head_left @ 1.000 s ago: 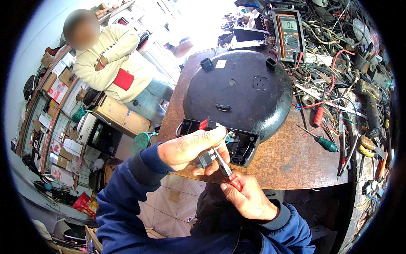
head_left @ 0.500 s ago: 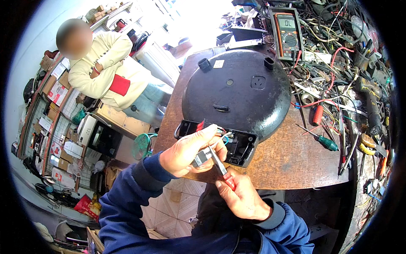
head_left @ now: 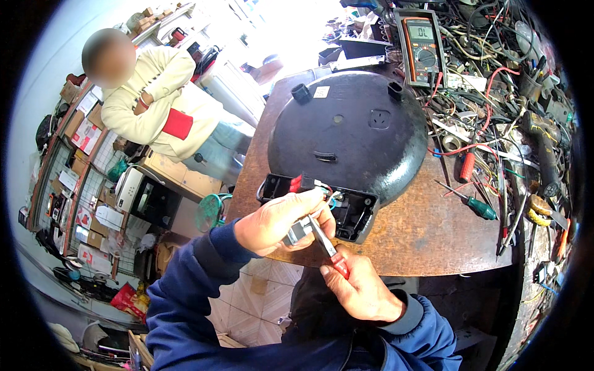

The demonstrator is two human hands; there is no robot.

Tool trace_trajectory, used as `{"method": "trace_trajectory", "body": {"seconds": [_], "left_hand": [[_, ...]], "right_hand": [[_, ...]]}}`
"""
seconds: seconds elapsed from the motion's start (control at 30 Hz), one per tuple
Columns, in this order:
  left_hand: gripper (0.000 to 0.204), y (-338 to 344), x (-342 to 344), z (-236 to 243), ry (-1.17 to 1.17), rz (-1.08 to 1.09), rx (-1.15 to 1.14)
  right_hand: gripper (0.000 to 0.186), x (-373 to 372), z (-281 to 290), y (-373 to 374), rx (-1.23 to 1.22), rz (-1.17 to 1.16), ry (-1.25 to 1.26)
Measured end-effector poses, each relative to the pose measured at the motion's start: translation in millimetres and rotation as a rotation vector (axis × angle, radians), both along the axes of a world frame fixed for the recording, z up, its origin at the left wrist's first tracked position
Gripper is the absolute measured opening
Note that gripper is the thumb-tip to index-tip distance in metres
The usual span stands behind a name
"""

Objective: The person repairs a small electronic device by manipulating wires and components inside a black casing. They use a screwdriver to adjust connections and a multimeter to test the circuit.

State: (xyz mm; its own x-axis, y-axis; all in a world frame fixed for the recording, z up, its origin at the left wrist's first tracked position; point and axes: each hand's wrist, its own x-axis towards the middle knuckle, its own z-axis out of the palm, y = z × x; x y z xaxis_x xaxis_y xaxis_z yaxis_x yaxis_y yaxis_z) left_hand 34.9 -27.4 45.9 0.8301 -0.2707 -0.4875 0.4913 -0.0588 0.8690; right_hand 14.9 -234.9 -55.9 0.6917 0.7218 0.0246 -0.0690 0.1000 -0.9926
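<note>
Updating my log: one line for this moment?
left hand holds small grey block | right hand grips red-handled metal pliers | round black appliance on brown wooden table

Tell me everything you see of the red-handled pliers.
The pliers have a shiny, metallic-looking nose and red, plastic-looking handles, partly hidden in the right grip. They slant up and leftward near the edge of the wooden table, tips beside the small grey part in the left grip; contact there is unclear.

1 pr. red-handled pliers [head_left: 328,246], angled, tips at sm. grey block [head_left: 298,232], near open blk housing [head_left: 370,217].
</note>
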Motion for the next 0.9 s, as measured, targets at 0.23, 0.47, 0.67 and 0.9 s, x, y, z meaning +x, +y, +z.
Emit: {"method": "trace_trajectory", "body": {"seconds": [0.23,0.47,0.67,0.9], "left_hand": [[0.068,-2.8,-6.1,-1.5,-0.100,0.002,0.058],[0.070,-21.5,-21.0,-7.2,-0.356,0.078,0.244],[0.080,-8.4,-13.6,-12.0,-0.135,0.053,0.032],[0.088,3.8,-31.2,-6.0,-0.193,0.104,-0.006]], "right_hand": [[0.020,-8.4,-1.2,7.2,-0.016,-0.041,0.022],[0.020,-14.6,2.7,12.4,0.020,-0.112,0.015],[0.021,-9.3,3.2,6.7,0.048,-0.043,0.121],[0.024,-12.8,-10.4,-21.5,0.020,0.037,0.119]]}}
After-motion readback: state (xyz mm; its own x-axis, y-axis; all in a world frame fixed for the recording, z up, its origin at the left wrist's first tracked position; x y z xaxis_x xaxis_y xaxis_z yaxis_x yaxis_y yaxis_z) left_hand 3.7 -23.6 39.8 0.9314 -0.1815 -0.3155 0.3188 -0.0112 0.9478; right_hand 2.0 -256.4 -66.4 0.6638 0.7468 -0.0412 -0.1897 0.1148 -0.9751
